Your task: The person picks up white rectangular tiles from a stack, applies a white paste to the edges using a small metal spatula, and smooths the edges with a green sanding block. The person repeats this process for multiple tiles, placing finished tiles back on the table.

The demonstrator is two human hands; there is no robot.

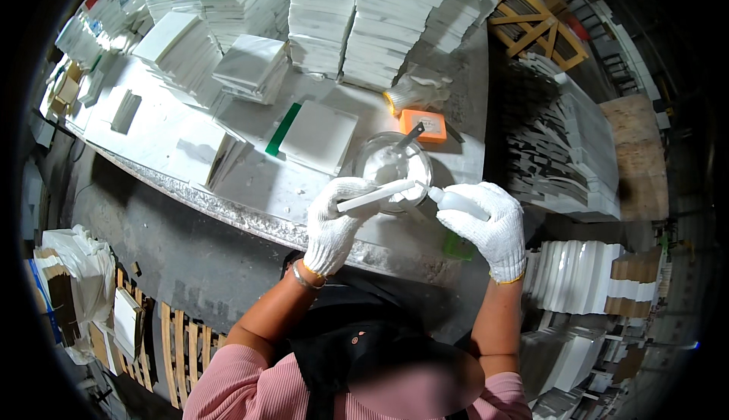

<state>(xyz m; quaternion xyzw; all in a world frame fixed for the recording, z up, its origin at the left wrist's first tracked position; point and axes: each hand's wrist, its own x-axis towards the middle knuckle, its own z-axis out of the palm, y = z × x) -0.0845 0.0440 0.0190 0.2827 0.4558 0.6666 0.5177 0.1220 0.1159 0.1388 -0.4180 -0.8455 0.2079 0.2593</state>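
My left hand (334, 222), in a white knit glove, is closed on a thin white marble tile (373, 196) seen almost edge-on. My right hand (492, 226), gloved the same way, grips a small white squeeze bottle (460, 203). The bottle's nozzle points at the tile's right end; whether they touch I cannot tell. Just beyond both hands stands a clear round bowl (359, 163) holding white powder, with a flat metal scraper (411, 135) leaning out of it. Left of the bowl, a square white tile (319, 137) lies beside a green strip (283, 129).
An orange box (423, 125) and a crumpled glove (416, 92) lie behind the bowl. Tall stacks of marble tiles (319, 25) line the table's far side. The table's rough front edge (250, 226) runs before me. More stacked slabs (569, 276) stand at the right, slatted pallets (182, 344) at lower left.
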